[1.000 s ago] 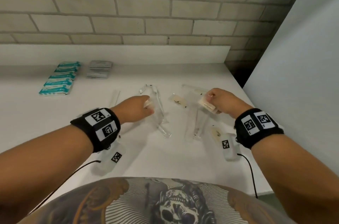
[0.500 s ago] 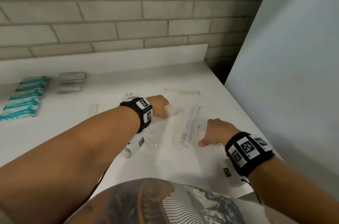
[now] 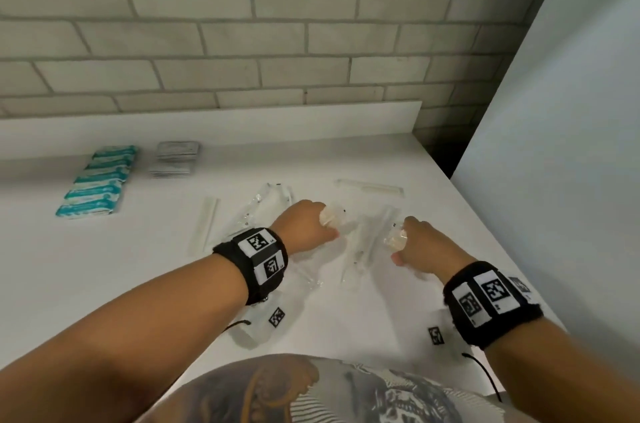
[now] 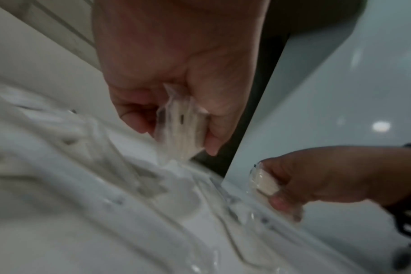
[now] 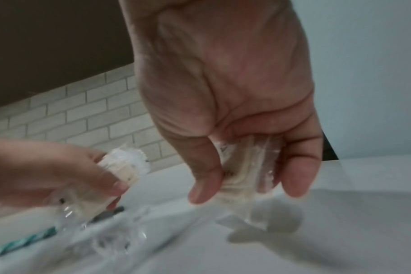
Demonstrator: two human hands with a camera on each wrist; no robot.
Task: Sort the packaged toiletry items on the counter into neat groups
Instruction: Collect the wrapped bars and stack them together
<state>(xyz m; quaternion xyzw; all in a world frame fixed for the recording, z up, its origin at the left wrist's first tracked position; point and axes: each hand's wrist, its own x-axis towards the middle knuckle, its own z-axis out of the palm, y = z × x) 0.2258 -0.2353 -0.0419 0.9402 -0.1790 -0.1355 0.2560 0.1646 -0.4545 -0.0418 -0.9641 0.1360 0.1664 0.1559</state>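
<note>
My left hand [image 3: 311,225] pinches a small clear-wrapped cream packet [image 3: 332,216] just above the white counter [image 3: 138,284]; the left wrist view shows that packet [image 4: 181,126] between thumb and fingers. My right hand [image 3: 420,246] grips another cream packet in clear wrap [image 3: 394,239], seen close in the right wrist view [image 5: 242,172]. Between the hands lie long clear-wrapped items [image 3: 367,242]. More clear wrappers [image 3: 263,211] lie left of my left hand.
A row of teal sachets [image 3: 97,182] and a stack of grey sachets [image 3: 175,159] sit at the back left. Two white-wrapped sticks [image 3: 204,228] [image 3: 370,187] lie flat. A pale panel [image 3: 554,145] bounds the counter's right edge; a brick wall [image 3: 242,41] stands behind.
My left hand has crossed rightward and picked up a cream packet. The right hand dropped nearer the front edge, then lifted slightly with its packet. The head view shifted.
</note>
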